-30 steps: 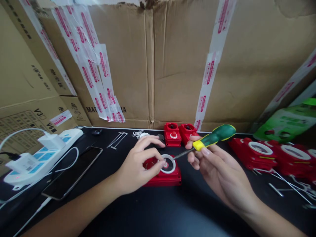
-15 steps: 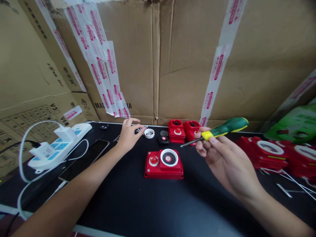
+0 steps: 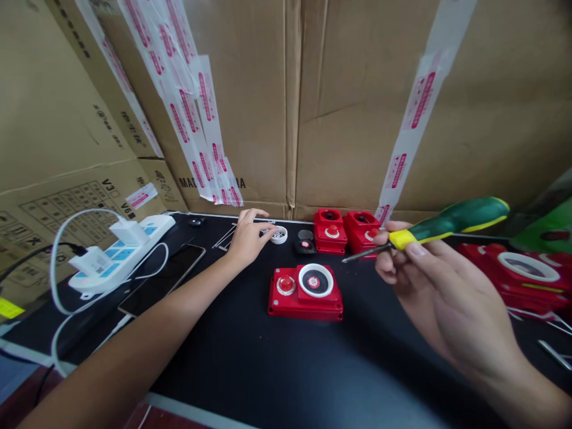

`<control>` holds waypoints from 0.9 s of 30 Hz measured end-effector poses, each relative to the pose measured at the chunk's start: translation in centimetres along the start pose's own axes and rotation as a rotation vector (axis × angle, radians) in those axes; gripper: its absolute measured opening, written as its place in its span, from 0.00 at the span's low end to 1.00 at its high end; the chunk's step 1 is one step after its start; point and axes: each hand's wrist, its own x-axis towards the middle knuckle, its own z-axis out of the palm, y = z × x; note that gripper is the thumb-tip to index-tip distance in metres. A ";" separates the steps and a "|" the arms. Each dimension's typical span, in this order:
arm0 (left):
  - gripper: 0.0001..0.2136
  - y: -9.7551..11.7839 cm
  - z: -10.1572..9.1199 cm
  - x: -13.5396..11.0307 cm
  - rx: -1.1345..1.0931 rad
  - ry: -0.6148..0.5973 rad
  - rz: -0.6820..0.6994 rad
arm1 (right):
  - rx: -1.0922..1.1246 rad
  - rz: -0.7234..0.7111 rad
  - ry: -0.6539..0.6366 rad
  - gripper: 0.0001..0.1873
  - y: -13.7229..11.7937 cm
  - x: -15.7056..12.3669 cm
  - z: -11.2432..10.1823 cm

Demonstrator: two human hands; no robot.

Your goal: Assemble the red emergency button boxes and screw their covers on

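Note:
My left hand [image 3: 248, 237] reaches to the back of the black table, fingertips pinched at a small white cap [image 3: 279, 234] with tiny parts in it. A green and yellow screwdriver [image 3: 440, 225] is gripped in my right hand [image 3: 440, 286], raised above the table with the tip pointing left. Between the hands lies a red plastic unit [image 3: 305, 291] with a round red button and a white-ringed dial on top. Neither hand touches it.
Two small red boxes [image 3: 346, 229] and a black round part [image 3: 305, 245] stand behind the unit. A phone [image 3: 164, 279] and a white power strip [image 3: 117, 252] with chargers lie at left. More red units [image 3: 521, 275] and metal pins sit at right. Cardboard boxes wall the back.
My left hand left the red unit and reached back left to the white cap. The screwdriver tip lifted off the dial and my right hand moved up and right.

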 end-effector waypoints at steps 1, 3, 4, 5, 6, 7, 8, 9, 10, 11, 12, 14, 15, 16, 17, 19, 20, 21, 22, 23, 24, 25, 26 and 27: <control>0.04 0.1 0.0 0.0 -0.002 -0.003 0.001 | -0.007 -0.001 0.001 0.06 0.0 -0.1 0.0; 0.04 0.2 0.0 0.0 -0.006 -0.008 0.002 | -0.025 0.000 -0.001 0.05 0.0 -0.2 0.0; 0.04 0.2 -0.1 0.1 -0.009 -0.009 0.001 | -0.035 0.001 -0.002 0.05 0.0 -0.2 0.0; 0.04 0.3 -0.1 0.1 -0.011 -0.010 0.000 | -0.044 0.004 -0.004 0.05 -0.1 -0.3 0.0; 0.05 0.3 -0.1 0.1 -0.013 -0.009 -0.002 | -0.051 0.007 -0.007 0.05 -0.1 -0.3 0.0; 0.05 0.3 -0.2 0.2 -0.016 -0.008 -0.006 | -0.056 0.009 -0.013 0.05 -0.2 -0.3 0.0; 0.05 0.3 -0.2 0.2 -0.020 -0.006 -0.011 | -0.060 0.010 -0.017 0.05 -0.2 -0.4 0.1; 0.06 0.3 -0.3 0.3 -0.025 -0.003 -0.017 | -0.066 0.009 -0.020 0.04 -0.2 -0.4 0.1; 0.06 0.3 -0.5 0.4 -0.032 -0.001 -0.025 | -0.073 0.006 -0.021 0.04 -0.3 -0.5 0.1; 0.06 0.2 -0.7 0.5 -0.040 0.003 -0.032 | -0.081 0.000 -0.020 0.04 -0.3 -0.5 0.2; 0.06 0.2 -1.1 0.6 -0.050 0.009 -0.041 | -0.091 -0.009 -0.015 0.03 -0.3 -0.5 0.2; 0.07 0.3 -2.2 0.9 -0.079 0.020 -0.059 | -0.117 -0.033 -0.004 0.04 -0.4 -0.4 0.3; 0.07 0.4 -2.8 1.1 -0.100 0.021 -0.067 | -0.133 -0.047 -0.001 0.05 -0.4 -0.4 0.2; 0.07 0.7 -3.6 1.2 -0.126 0.012 -0.075 | -0.147 -0.058 0.001 0.07 -0.4 -0.3 0.2; 0.07 1.1 -4.4 1.2 -0.160 -0.013 -0.080 | -0.158 -0.063 0.003 0.08 -0.4 -0.2 0.0; 0.09 2.1 -5.8 1.1 -0.249 -0.133 -0.080 | -0.171 -0.057 0.006 0.09 -0.3 -0.1 -0.4; 0.10 2.7 -6.4 0.9 -0.301 -0.224 -0.077 | -0.177 -0.047 0.004 0.09 -0.2 0.0 -0.6; 0.11 3.4 -6.9 0.7 -0.355 -0.323 -0.073 | -0.183 -0.038 -0.001 0.08 -0.1 0.0 -0.8; 0.13 4.0 -7.2 0.5 -0.405 -0.414 -0.070 | -0.195 -0.032 -0.012 0.07 0.1 0.1 -1.0; 0.14 4.6 -7.4 0.2 -0.446 -0.485 -0.072 | -0.211 -0.031 -0.030 0.07 0.2 0.1 -1.2; 0.14 5.1 -7.5 0.0 -0.477 -0.534 -0.079 | -0.228 -0.032 -0.052 0.06 0.3 0.1 -1.3; 0.15 5.4 -7.4 -0.2 -0.501 -0.565 -0.090 | -0.244 -0.032 -0.074 0.06 0.5 0.1 -1.3; 0.14 5.7 -7.3 -0.3 -0.518 -0.579 -0.105 | -0.258 -0.028 -0.095 0.06 0.6 0.1 -1.3; 0.14 5.9 -7.1 -0.5 -0.532 -0.586 -0.119 | -0.270 -0.017 -0.113 0.07 0.7 0.0 -1.2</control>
